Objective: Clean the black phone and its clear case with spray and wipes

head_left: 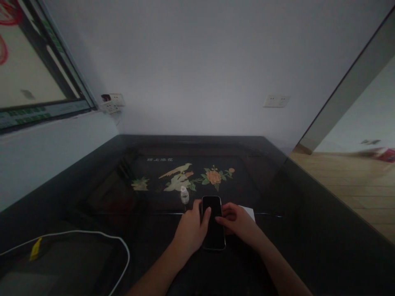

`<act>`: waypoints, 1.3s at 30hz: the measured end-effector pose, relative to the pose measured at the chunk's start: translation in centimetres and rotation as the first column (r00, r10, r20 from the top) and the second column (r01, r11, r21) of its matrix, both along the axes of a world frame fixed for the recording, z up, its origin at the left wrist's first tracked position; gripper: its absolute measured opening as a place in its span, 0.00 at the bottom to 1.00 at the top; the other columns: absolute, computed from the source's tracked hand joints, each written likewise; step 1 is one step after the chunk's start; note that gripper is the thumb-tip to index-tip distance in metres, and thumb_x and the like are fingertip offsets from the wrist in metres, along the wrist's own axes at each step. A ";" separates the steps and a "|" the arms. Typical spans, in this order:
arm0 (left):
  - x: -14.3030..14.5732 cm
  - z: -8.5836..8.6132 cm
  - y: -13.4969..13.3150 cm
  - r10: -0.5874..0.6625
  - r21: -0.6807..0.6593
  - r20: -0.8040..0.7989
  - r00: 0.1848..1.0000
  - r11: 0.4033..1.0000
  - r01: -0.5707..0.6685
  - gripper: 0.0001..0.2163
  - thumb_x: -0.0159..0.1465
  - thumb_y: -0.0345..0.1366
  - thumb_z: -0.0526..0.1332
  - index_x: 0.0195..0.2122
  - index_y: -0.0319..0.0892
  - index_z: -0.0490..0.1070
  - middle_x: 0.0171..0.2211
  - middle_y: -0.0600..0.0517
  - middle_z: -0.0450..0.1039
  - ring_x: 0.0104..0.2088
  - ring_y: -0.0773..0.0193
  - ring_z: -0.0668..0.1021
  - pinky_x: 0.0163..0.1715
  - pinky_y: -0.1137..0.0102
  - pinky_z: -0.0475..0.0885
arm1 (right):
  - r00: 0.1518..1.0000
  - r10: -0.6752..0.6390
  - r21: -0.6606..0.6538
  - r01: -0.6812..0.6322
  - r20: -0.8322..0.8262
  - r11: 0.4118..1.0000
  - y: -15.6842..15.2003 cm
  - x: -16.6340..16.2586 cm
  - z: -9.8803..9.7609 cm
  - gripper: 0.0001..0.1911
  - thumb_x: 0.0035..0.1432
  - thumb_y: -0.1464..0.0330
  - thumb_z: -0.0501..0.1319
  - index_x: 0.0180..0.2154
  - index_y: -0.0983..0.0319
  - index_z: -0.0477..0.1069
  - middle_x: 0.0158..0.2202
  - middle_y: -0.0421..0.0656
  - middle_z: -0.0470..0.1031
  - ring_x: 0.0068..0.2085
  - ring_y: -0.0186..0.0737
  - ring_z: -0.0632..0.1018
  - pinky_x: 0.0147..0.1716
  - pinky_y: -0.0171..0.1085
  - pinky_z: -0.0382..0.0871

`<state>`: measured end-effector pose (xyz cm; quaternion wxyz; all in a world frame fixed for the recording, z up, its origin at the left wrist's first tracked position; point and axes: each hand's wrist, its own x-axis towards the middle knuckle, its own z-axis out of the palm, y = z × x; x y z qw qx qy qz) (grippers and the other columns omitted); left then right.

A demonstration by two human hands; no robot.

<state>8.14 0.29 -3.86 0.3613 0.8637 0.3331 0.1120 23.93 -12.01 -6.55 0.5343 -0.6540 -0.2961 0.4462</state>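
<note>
A smartphone (213,236) with a dark screen is held upright in view above the black table, between my two hands. My left hand (193,226) grips its left edge, the thumb lying over the screen. From the other side my right hand (236,220) closes on the right edge, with its thumb on the glass and its fingers curled beside the phone. Just beyond my left hand stands a small clear bottle (184,195) with a white top. Partly hidden behind my right hand is a white sheet or card (248,212).
The glossy black table (271,176) has a bird and flower picture on it. A white cable (83,231) with a yellow tag (36,249) curves across the left side. Wall sockets (277,101) are at the back, a window (33,61) at left, wooden floor (336,176) at right.
</note>
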 end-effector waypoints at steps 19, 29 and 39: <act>0.5 -0.3 -1.4 0.143 0.369 -0.277 0.950 0.929 -0.032 0.22 0.72 0.51 0.48 0.58 0.41 0.67 0.34 0.43 0.81 0.34 0.49 0.84 0.33 0.63 0.73 | 0.904 0.039 -0.084 -0.004 0.427 0.996 0.2 -0.6 1.0 0.18 0.54 0.62 0.71 0.46 0.59 0.79 0.37 0.44 0.83 0.37 0.45 0.82 0.36 0.39 0.75; 0.5 -0.7 -1.4 0.093 0.356 -0.316 0.944 0.934 0.027 0.31 0.73 0.53 0.45 0.68 0.37 0.61 0.37 0.39 0.82 0.38 0.48 0.84 0.37 0.62 0.74 | 0.770 0.072 -0.130 0.014 0.634 0.991 -0.5 -0.5 1.5 0.17 0.57 0.62 0.68 0.49 0.56 0.80 0.37 0.43 0.78 0.36 0.42 0.79 0.35 0.38 0.69; -0.7 1.0 1.5 0.230 0.322 -0.087 0.969 0.927 -0.191 0.14 0.72 0.47 0.53 0.47 0.50 0.76 0.27 0.53 0.78 0.28 0.60 0.80 0.28 0.70 0.62 | 0.793 0.046 -0.163 0.067 0.607 0.984 -0.4 -0.4 1.4 0.23 0.54 0.61 0.71 0.52 0.58 0.79 0.42 0.45 0.79 0.37 0.42 0.79 0.37 0.39 0.71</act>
